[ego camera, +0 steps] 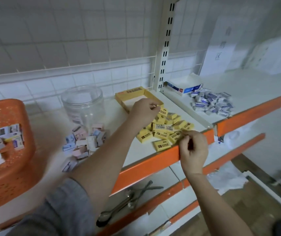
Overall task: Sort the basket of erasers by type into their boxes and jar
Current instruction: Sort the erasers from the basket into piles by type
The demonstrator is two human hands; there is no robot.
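- On the shelf (pixel 102 120), a pile of yellow erasers (pixel 166 129) lies just near of the open yellow box (pixel 137 97).
- Left hand (pixel 144 113) pinches one yellow eraser at the box's near right corner.
- Right hand (pixel 193 149) pinches another at the pile's near edge.
- Glass jar (pixel 83 103) stands left, pastel erasers (pixel 85 142) before it.
- Orange basket (pixel 5 147) sits far left.
- Blue-white erasers (pixel 212 103) lie right, beside their box (pixel 184 86).

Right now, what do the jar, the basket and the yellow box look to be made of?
Jar: clear glass or hard plastic, which one is unclear; the tiles show through its glossy wall.
Basket: orange moulded plastic, going by the rows of small punched holes and smooth rounded rim.
Yellow box: thin printed cardboard, matte, with folded straight walls.
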